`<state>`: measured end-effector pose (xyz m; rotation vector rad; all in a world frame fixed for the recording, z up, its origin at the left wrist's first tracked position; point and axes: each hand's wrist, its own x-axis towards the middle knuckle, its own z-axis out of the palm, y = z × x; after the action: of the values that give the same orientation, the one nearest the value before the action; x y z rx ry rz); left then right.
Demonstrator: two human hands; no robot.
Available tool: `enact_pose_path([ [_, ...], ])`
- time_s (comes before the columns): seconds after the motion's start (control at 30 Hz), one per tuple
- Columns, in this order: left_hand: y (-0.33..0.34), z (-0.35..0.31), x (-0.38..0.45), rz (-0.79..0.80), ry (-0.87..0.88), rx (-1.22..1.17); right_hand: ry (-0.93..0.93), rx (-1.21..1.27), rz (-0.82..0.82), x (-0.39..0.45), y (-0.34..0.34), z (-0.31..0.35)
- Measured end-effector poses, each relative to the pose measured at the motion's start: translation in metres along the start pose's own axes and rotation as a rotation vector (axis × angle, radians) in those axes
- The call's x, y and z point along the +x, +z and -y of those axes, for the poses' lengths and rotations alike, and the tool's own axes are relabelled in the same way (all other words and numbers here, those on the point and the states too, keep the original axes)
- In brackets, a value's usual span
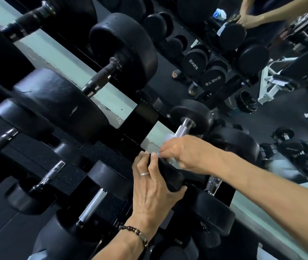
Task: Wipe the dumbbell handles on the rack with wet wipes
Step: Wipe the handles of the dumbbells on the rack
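A black dumbbell lies on the rack (142,121) at centre right, its silver knurled handle (182,129) running from a far black head (192,114) to a near head (170,175). My left hand (153,188) grips the near head, fingers curled over its edge. My right hand (185,152) is wrapped around the handle with a pale wet wipe (168,137) bunched under the fingers. The wipe shows only as a blurred white patch beside the hand.
Several more black dumbbells fill the rack, a large one (123,47) above and smaller ones with chrome handles (91,207) below left. A mirror behind the rack reflects dumbbells marked in kg (194,62), a person's arms and a white bench frame (269,87).
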<state>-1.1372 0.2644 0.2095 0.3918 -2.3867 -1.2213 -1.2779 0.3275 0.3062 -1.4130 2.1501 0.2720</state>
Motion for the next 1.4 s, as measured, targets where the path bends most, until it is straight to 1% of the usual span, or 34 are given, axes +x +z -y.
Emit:
enact_pose_path([
  [0.03, 0.001, 0.000, -0.001, -0.001, 0.007, 0.000, -0.011, 0.029, 0.004, -0.003, -0.002, 0.001],
  [0.07, 0.002, 0.000, -0.002, 0.000, 0.014, 0.000, 0.043, 0.001, -0.039, -0.004, -0.007, -0.008],
  [0.13, 0.003, 0.000, -0.003, -0.001, 0.022, 0.003, 0.239, -0.108, -0.156, -0.005, -0.011, -0.034],
  [0.17, 0.003, 0.001, -0.003, -0.003, 0.020, 0.006, 0.296, -0.159, -0.199, -0.004, -0.007, -0.038],
  [0.2, 0.003, 0.001, -0.002, -0.006, 0.021, 0.008, 0.284, -0.187, -0.199, -0.002, -0.004, -0.034],
  [0.23, 0.004, 0.001, -0.002, -0.009, 0.026, 0.009, 0.218, -0.182, -0.143, -0.001, -0.002, -0.022],
  [0.3, 0.004, 0.000, -0.002, -0.021, 0.040, 0.010, 0.079, -0.080, -0.016, -0.001, 0.004, -0.001],
  [0.33, 0.004, 0.000, -0.002, -0.023, 0.043, 0.011, 0.077, -0.075, 0.013, -0.001, -0.002, 0.002],
  [0.43, 0.005, 0.000, -0.003, -0.022, 0.048, 0.015, 0.268, -0.281, -0.021, 0.002, -0.023, -0.020],
  [0.5, 0.004, 0.001, -0.002, -0.016, 0.035, 0.008, 0.301, -0.374, 0.005, 0.009, -0.024, -0.017],
  [0.53, 0.004, 0.001, -0.002, -0.011, 0.030, 0.006, 0.269, -0.355, 0.055, 0.013, -0.023, -0.008],
  [0.6, 0.004, 0.001, -0.002, -0.013, 0.040, 0.008, 0.208, -0.216, 0.174, 0.020, -0.022, 0.007],
  [0.67, 0.005, 0.000, -0.003, -0.020, 0.058, 0.020, 0.259, -0.138, 0.274, 0.026, -0.034, 0.007],
  [0.77, 0.005, -0.001, -0.003, -0.017, 0.056, 0.024, 0.374, -0.244, 0.253, 0.035, -0.046, -0.010],
  [0.83, 0.005, 0.001, -0.002, -0.012, 0.033, 0.009, 0.378, -0.271, 0.280, 0.040, -0.047, -0.007],
  [0.93, 0.003, 0.002, -0.002, 0.001, -0.003, -0.007, 0.308, -0.040, 0.361, 0.041, -0.036, 0.012],
  [0.97, 0.002, 0.002, -0.002, 0.006, -0.016, -0.013, 0.269, 0.031, 0.362, 0.038, -0.033, 0.016],
  [1.03, 0.000, 0.002, -0.001, 0.016, -0.030, -0.022, 0.262, 0.097, 0.267, 0.031, -0.030, 0.007],
  [1.1, -0.001, 0.002, 0.000, 0.024, -0.042, -0.023, 0.318, -0.029, 0.123, 0.022, -0.027, -0.006],
  [1.13, -0.002, 0.001, 0.001, 0.029, -0.048, -0.028, 0.321, -0.047, 0.070, 0.019, -0.024, -0.007],
  [1.17, -0.002, 0.001, 0.001, 0.027, -0.050, -0.037, 0.289, 0.000, 0.067, 0.018, -0.021, -0.004],
  [1.23, -0.003, 0.000, 0.001, 0.020, -0.054, -0.054, 0.183, 0.132, 0.154, 0.015, -0.019, 0.010],
  [1.27, -0.003, 0.000, 0.002, 0.025, -0.054, -0.055, 0.173, 0.163, 0.166, 0.014, -0.021, 0.010],
  [1.3, -0.003, 0.001, 0.001, 0.034, -0.054, -0.052, 0.195, 0.107, 0.151, 0.014, -0.022, 0.005],
  [1.33, -0.004, 0.002, 0.001, 0.045, -0.060, -0.051, 0.225, -0.007, 0.075, 0.015, -0.021, -0.003],
  [1.4, -0.007, 0.002, 0.002, 0.078, -0.102, -0.067, 0.217, -0.249, -0.235, 0.011, -0.013, -0.024],
])
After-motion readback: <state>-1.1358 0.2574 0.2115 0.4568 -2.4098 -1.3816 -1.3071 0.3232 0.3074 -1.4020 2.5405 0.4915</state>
